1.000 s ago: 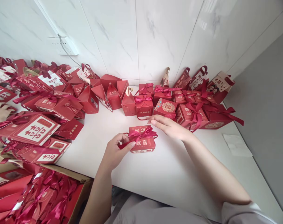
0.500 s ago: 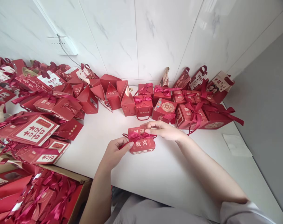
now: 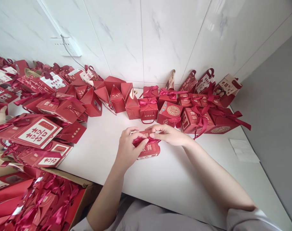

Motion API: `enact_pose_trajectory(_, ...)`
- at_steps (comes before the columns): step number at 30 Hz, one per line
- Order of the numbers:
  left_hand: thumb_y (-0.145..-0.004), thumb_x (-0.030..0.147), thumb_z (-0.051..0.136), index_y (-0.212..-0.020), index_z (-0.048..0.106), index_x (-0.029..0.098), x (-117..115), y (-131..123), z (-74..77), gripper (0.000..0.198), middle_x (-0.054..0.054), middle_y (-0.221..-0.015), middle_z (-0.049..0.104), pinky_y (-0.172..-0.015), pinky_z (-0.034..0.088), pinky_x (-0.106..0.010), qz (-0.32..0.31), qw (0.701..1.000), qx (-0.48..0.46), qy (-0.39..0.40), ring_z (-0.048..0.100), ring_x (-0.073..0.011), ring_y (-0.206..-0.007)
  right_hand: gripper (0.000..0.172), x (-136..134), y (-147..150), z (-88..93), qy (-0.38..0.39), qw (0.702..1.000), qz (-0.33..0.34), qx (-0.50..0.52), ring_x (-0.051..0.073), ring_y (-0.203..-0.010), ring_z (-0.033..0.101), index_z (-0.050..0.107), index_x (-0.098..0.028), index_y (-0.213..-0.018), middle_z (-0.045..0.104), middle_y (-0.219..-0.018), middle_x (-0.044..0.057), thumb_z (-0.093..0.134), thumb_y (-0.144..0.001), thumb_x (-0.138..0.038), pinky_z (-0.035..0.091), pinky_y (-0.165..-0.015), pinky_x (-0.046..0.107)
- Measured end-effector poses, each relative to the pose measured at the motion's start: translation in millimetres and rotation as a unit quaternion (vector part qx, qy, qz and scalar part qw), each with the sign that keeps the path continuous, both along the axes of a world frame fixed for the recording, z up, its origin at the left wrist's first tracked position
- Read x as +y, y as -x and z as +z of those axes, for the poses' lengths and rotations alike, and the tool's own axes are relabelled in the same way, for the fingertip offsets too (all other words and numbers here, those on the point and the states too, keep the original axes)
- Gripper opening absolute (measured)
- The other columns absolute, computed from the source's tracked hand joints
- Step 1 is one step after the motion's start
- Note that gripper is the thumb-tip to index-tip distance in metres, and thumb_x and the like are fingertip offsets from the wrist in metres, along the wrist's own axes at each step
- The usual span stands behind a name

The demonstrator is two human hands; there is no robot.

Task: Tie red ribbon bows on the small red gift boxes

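White tabletop [image 3: 174,179], marble-tile wall [image 3: 160,38], one socket [image 3: 66,46] at 10 o'clock | one small red box [image 3: 149,151] dead centre on the table | left hand [image 3: 129,150] and right hand [image 3: 171,134] both pinching its ribbon bow [image 3: 141,140] | finished boxes [image 3: 148,109] banked 9 to 2 o'clock, too many to count | one carton [image 3: 85,189] at 8 o'clock

Both bare forearms are being extended forward from the lower edge, converging at the middle. The left hand [image 3: 129,148] is being held back upward, thumb and forefinger being pressed together in a pinch. The right hand [image 3: 172,134] is being held palm down, its fingers [image 3: 153,135] being closed in a pinch just beside the left fingertips.
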State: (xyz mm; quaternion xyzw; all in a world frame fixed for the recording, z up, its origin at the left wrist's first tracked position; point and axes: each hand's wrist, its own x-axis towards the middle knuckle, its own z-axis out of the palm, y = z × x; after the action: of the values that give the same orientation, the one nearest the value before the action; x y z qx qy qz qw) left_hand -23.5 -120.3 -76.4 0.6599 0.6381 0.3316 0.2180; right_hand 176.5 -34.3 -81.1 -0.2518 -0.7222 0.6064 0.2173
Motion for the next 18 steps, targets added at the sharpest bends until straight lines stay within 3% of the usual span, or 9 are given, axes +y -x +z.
enact_pose_trajectory(6,-0.083,0.036,0.068,-0.083,0.072,0.026,5.1,2.4,-14.4,0.011,-0.006,-0.121,0.058,-0.106,0.04,-0.046,-0.001,1.0,-0.017,0.009,0.053,-0.0276,-0.118,0.034,1.7,-1.5,-8.7,-0.014,0.999,-0.026,-0.039,0.023,-0.107,0.059,0.06,-0.02,-0.084,0.067,-0.111,0.005,0.058,-0.091,-0.053,0.046,-0.095,0.039)
enact_pose_trajectory(11,-0.08,0.035,0.07,-0.081,0.073,0.026,7.2,6.3,-14.0,0.009,-0.005,-0.122,0.059,-0.105,0.041,-0.046,-0.001,0.999,-0.027,0.042,0.054,-0.0277,-0.118,0.033,4.3,-1.1,-13.5,0.006,0.999,-0.032,-0.012,0.024,-0.116,0.057,0.063,-0.02,-0.086,0.064,-0.123,0.006,0.06,-0.091,-0.052,0.044,-0.099,0.039)
enact_pose_trajectory(14,-0.08,0.036,0.071,-0.081,0.071,0.025,7.2,6.9,-12.9,0.011,-0.005,-0.123,0.059,-0.106,0.04,-0.046,-0.004,0.998,-0.047,0.049,0.054,-0.0279,-0.119,0.036,3.7,-2.5,-8.6,0.029,0.999,-0.015,-0.02,0.023,-0.11,0.06,0.066,-0.02,-0.096,0.066,-0.119,0.007,0.056,-0.093,-0.054,0.045,-0.097,0.039)
enact_pose_trajectory(18,-0.083,0.042,0.069,-0.098,0.061,0.024,7.1,17.7,-7.7,0.025,-0.007,-0.129,0.056,-0.098,0.047,-0.041,-0.057,0.983,-0.151,0.09,0.058,-0.0254,-0.115,0.044,4.1,-6.6,-3.2,0.052,0.999,-0.008,-0.014,0.023,-0.11,0.06,0.067,-0.02,-0.104,0.068,-0.112,0.005,0.048,-0.096,-0.058,0.044,-0.1,0.038)
